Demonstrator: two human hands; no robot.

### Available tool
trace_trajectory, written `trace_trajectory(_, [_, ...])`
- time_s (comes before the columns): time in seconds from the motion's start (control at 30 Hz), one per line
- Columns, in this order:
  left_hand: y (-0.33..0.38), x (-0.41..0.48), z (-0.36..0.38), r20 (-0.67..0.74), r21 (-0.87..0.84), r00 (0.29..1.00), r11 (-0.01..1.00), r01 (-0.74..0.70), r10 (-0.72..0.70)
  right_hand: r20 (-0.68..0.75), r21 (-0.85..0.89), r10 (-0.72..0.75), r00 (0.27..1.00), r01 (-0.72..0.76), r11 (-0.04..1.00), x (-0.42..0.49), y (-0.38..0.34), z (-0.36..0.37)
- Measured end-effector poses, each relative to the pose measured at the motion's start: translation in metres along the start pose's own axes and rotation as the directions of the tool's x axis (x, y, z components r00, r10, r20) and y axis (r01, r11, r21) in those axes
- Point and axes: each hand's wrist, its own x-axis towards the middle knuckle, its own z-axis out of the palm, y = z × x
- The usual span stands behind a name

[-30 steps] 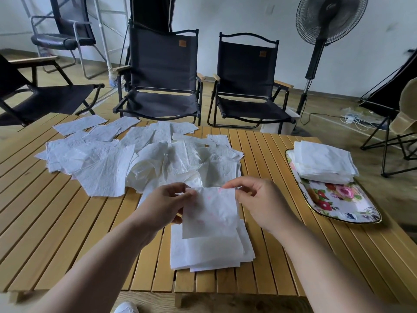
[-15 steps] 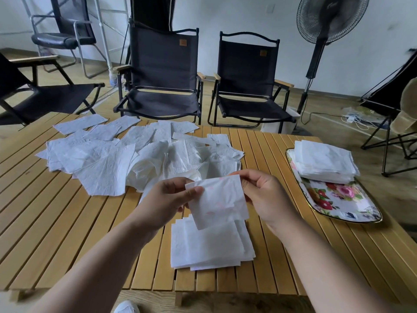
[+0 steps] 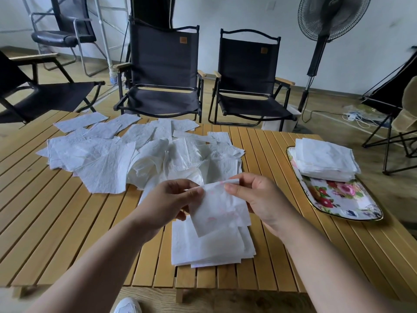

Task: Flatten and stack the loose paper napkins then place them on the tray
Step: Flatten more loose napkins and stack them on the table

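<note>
One white napkin (image 3: 220, 210) with faint pink marks hangs above the table, tilted. My left hand (image 3: 170, 203) pinches its upper left edge and my right hand (image 3: 259, 197) pinches its upper right corner. Below it lies a small stack of flattened napkins (image 3: 209, 247) near the table's front edge. A wide heap of loose, crumpled napkins (image 3: 126, 154) covers the far left and middle of the table. At the right, a flowered tray (image 3: 338, 199) carries a neat pile of napkins (image 3: 325, 159) on its far half.
The slatted wooden table (image 3: 56, 222) has bare slats at front left and between stack and tray. Two black folding chairs (image 3: 162, 71) stand behind it, another at far left. A standing fan (image 3: 325, 30) is at back right. A white shoe (image 3: 127, 306) shows below the table edge.
Both hands lifted the held napkin up off the small stack and tilted it. My right hand shifted its pinch along the top edge toward the corner.
</note>
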Motion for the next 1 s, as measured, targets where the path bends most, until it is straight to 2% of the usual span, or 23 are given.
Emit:
trace_trajectory(0.17, [-0.003, 0.002, -0.001, 0.009, 0.095, 0.998, 0.994, 0.056, -0.057, -0.021, -0.114, 0.167, 0.986, -0.169, 0.979, 0.002, 0.008, -0.003])
trace_trajectory(0.3, [-0.013, 0.005, -0.001, 0.042, 0.271, 0.979, 0.945, 0.183, -0.201, 0.04, -0.379, 0.316, 0.948, -0.278, 0.883, 0.003, 0.02, -0.006])
trace_trajectory(0.43, [-0.022, 0.011, 0.003, 0.04, 0.448, 0.962, 0.866, 0.223, -0.268, 0.033, -0.641, 0.328, 0.944, -0.232, 0.732, 0.007, 0.03, 0.0])
trace_trajectory(0.57, [-0.026, 0.018, 0.003, 0.013, 0.613, 0.972, 0.77, 0.178, -0.235, -0.014, -0.712, 0.364, 0.931, -0.265, 0.651, 0.015, 0.042, 0.001])
trace_trajectory(0.63, [-0.027, 0.02, 0.0, -0.013, 0.658, 0.977, 0.734, 0.168, -0.212, -0.117, -0.722, 0.268, 0.956, -0.267, 0.638, 0.02, 0.05, 0.001])
trace_trajectory(0.7, [-0.026, 0.022, -0.004, -0.08, 0.681, 0.984, 0.711, 0.173, -0.162, -0.202, -0.708, 0.093, 0.975, -0.211, 0.674, 0.028, 0.052, 0.005])
trace_trajectory(0.8, [-0.023, 0.024, -0.015, -0.187, 0.674, 0.979, 0.713, 0.192, -0.087, -0.214, -0.652, -0.106, 0.971, -0.061, 0.755, 0.044, 0.049, 0.022])
trace_trajectory(0.9, [-0.02, 0.025, -0.027, -0.242, 0.645, 0.968, 0.734, 0.214, -0.07, -0.271, -0.562, -0.133, 0.953, -0.045, 0.826, 0.063, 0.049, 0.042])
trace_trajectory(1.0, [-0.018, 0.024, -0.034, -0.29, 0.609, 0.955, 0.757, 0.237, -0.066, -0.313, -0.559, -0.079, 0.946, -0.116, 0.821, 0.081, 0.05, 0.062])
